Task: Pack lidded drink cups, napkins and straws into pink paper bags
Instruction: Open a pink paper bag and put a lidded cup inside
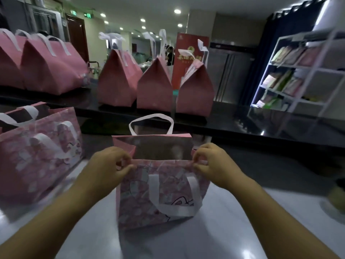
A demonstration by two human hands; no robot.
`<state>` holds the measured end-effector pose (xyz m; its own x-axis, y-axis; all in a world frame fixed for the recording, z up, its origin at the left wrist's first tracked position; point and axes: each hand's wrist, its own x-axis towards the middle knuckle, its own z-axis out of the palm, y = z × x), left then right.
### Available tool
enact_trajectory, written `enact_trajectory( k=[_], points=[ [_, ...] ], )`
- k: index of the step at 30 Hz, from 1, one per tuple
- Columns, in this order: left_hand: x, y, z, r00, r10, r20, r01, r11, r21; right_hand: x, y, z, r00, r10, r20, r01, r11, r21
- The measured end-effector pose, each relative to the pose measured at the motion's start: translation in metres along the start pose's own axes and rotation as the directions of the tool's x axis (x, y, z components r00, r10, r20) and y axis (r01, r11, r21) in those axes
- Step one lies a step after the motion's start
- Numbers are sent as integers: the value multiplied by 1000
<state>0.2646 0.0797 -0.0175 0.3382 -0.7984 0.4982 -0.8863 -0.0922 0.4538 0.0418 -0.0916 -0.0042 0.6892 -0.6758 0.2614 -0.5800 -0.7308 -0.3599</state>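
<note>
A pink paper bag [160, 195] with a flower print and white handles stands open on the pale counter in front of me. My left hand [110, 165] pinches the near rim at its left corner. My right hand [211, 163] pinches the same rim at its right corner. The bag's inside looks dark and I cannot see what it holds. A second open pink bag [39, 156] stands to the left. No cups, napkins or straws are clearly visible.
Several closed pink bags [155, 86] stand in a row on the raised dark ledge [242, 120] behind. A white shelf unit [298, 71] with packets fills the right. A blurred greenish object [336, 199] sits at the right edge of the counter.
</note>
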Motion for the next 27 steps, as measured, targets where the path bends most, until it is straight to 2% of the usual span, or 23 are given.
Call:
enact_trajectory(
  k=[7, 16, 22, 27],
  points=[
    [8, 72, 62, 991, 131, -24, -133, 985, -108, -61, 66, -37, 978, 156, -137, -161, 987, -26],
    [53, 147, 146, 970, 242, -28, -241, 939, -247, -89, 157, -74, 905, 318, -281, -338, 941, -23],
    [73, 167, 173, 968, 251, 13, -235, 923, -304, -84, 191, -91, 907, 338, -251, -366, 928, -74],
    [81, 171, 168, 967, 243, 78, -210, 932, -295, -85, 197, -107, 945, 311, -97, -322, 937, -132]
  ],
)
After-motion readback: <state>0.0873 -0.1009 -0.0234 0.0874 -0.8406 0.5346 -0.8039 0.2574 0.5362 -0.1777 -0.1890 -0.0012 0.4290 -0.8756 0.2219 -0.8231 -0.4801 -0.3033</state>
